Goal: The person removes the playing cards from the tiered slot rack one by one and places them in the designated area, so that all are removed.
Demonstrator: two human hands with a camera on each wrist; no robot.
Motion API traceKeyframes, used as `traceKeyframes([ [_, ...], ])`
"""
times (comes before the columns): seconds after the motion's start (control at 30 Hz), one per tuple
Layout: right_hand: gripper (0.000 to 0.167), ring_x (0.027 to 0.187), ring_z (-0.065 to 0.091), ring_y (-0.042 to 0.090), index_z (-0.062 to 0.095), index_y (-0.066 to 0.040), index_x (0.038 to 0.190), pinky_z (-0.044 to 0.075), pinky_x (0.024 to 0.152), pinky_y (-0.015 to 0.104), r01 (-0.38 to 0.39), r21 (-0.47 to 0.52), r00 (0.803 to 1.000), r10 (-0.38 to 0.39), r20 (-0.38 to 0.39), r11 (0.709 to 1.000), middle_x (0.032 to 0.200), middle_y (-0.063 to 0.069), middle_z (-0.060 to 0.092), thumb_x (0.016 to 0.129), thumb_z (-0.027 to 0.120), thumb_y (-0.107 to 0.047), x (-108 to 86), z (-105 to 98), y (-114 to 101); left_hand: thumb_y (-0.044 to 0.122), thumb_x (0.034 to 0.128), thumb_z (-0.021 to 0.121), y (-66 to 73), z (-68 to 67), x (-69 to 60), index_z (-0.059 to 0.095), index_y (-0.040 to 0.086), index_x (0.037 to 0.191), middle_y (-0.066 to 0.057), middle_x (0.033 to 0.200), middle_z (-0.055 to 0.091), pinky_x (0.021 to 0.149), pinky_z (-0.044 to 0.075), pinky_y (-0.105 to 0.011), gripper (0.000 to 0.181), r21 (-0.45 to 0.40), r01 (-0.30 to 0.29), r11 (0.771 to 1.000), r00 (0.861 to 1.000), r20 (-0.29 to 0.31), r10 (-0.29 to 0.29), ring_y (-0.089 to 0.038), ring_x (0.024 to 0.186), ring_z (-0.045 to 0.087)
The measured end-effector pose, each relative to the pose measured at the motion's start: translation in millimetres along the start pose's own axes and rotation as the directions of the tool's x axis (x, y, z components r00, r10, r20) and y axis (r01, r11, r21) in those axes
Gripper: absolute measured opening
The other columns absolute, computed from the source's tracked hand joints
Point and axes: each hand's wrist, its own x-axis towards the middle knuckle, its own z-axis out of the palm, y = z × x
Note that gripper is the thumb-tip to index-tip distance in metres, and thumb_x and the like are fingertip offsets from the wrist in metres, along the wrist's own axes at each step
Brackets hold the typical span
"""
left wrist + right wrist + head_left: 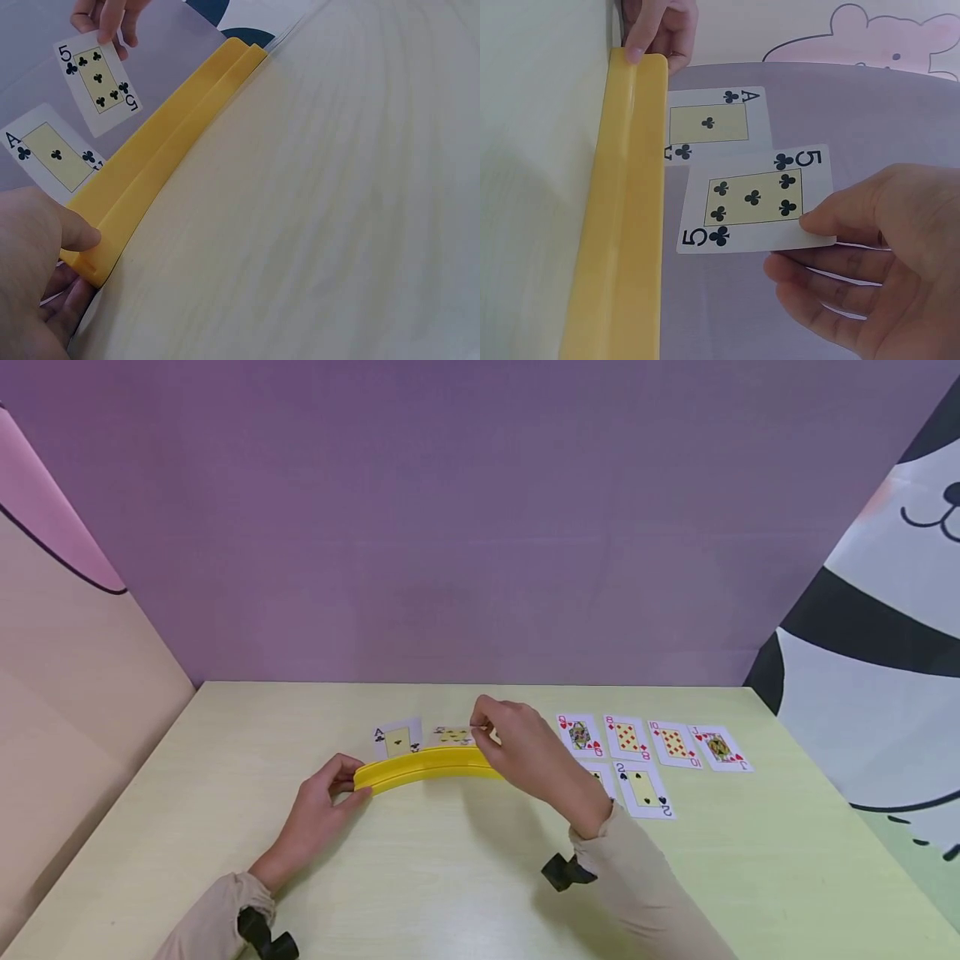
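Note:
A curved yellow card holder [427,764] stands on the table, its left end gripped between the thumb and fingers of my left hand [322,806]. The ace of clubs [56,154] stands upright in the holder near that hand. My right hand [525,752] pinches the five of clubs [754,199] by its upper edge, between thumb and fingers. In the right wrist view, the five's lower edge is close to the holder and it partly overlaps the ace. From the head view, my right hand and forearm hide the holder's right end.
To the right, a row of face-up cards lies on the table: a red queen [580,736], a red eight [627,738], a red ten [675,745] and a red jack [720,748]. Nearer lie a black two [643,789] and a card [602,774] partly behind my right wrist. A purple wall [480,527] rises behind.

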Motion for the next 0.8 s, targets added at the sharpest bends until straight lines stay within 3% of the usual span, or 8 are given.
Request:
traceKeyframes([
  [0.2, 0.006, 0.073, 0.057, 0.011, 0.062, -0.009, 0.1, 0.053, 0.065, 0.024, -0.013, 0.015, 1.0, 0.013, -0.011, 1.0, 0.087, -0.002, 0.066, 0.096, 0.062, -0.005, -0.2, -2.9, -2.3, 0.002, 0.0893, 0.072, 0.1, 0.0, -0.6, 0.06, 0.004, 0.115, -0.01, 0.114, 0.064, 0.091, 0.055, -0.027, 0.029, 0.012, 0.0, 1.0, 1.0, -0.006, 0.0, -0.021, 0.098, 0.063],
  [0.47, 0.018, 0.054, 0.046, 0.009, 0.058, -0.006, 0.113, 0.047, 0.054, 0.024, 0.007, 0.037, 1.0, -0.006, -0.019, 0.999, 0.068, -0.007, 0.057, 0.095, 0.06, -0.003, -0.5, -7.1, -2.5, 0.001, 0.0887, 0.073, 3.1, 0.1, -0.1, 0.06, 0.003, 0.114, -0.011, 0.114, 0.064, 0.092, 0.056, -0.032, 0.029, 0.004, -0.001, 1.0, 1.0, -0.006, 0.001, -0.022, 0.098, 0.063],
  [0.67, 0.012, 0.065, 0.052, 0.01, 0.064, -0.007, 0.102, 0.049, 0.059, 0.024, 0.044, 0.057, 0.996, -0.04, -0.081, 0.997, 0.08, -0.001, 0.065, 0.095, 0.059, 0.001, -2.8, -5.1, -6.2, 0.002, 0.089, 0.073, 2.9, -0.1, 1.0, 0.06, 0.003, 0.115, -0.011, 0.114, 0.064, 0.092, 0.055, -0.03, 0.029, 0.003, 0.007, 1.0, 1.0, -0.003, -0.007, -0.022, 0.098, 0.063],
  [0.8, 0.011, 0.074, 0.052, 0.012, 0.067, -0.007, 0.101, 0.052, 0.065, 0.022, 0.039, 0.042, 0.997, -0.036, -0.062, 0.998, 0.09, 0.0, 0.065, 0.095, 0.061, 0.0, -7.8, 0.3, -12.6, 0.002, 0.0888, 0.073, 1.8, 0.8, 0.7, 0.06, 0.003, 0.115, -0.01, 0.114, 0.064, 0.091, 0.056, -0.029, 0.029, 0.006, 0.015, 1.0, 1.0, -0.004, -0.015, -0.022, 0.098, 0.063],
])
